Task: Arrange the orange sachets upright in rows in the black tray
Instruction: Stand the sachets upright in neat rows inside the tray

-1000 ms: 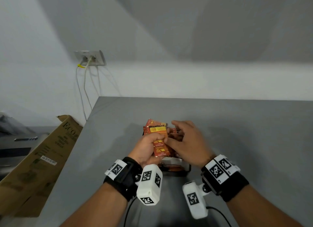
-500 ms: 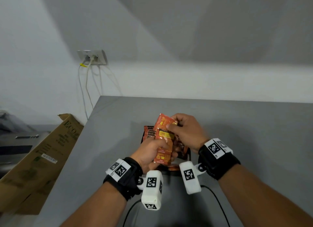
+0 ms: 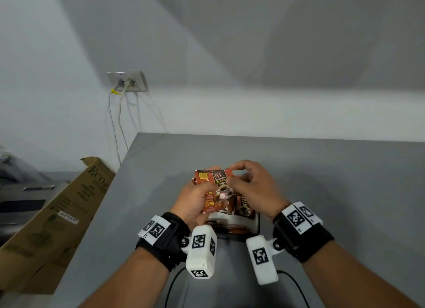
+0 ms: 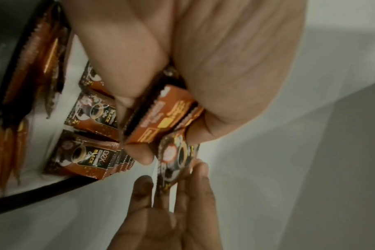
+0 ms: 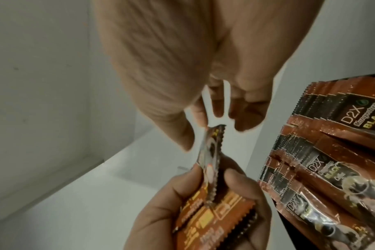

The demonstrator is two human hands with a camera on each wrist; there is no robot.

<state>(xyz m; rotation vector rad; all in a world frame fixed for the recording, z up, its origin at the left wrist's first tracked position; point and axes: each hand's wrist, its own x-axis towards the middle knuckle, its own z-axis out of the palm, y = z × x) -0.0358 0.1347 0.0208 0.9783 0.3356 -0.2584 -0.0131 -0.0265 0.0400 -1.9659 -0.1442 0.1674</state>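
Note:
Over the black tray (image 3: 258, 223), my left hand (image 3: 207, 191) grips a small stack of orange sachets (image 3: 210, 205). My right hand (image 3: 232, 176) pinches the top edge of one sachet (image 3: 219, 181), whose printed front faces me, just above that stack. The right wrist view shows this single sachet (image 5: 212, 152) edge-on between thumb and fingertips, with the held stack (image 5: 214, 216) below it. Rows of upright sachets (image 4: 86, 154) stand inside the tray (image 4: 32, 196); those rows (image 5: 332, 152) also appear in the right wrist view.
The tray sits on a grey table (image 3: 322, 192) near its front. A cardboard box (image 3: 57, 215) leans past the table's left edge. A wall socket (image 3: 127, 81) with cables is behind on the left.
My right hand has drawn one sachet off the stack and turned it so that its printed front faces me. The left hand keeps hold of the stack.

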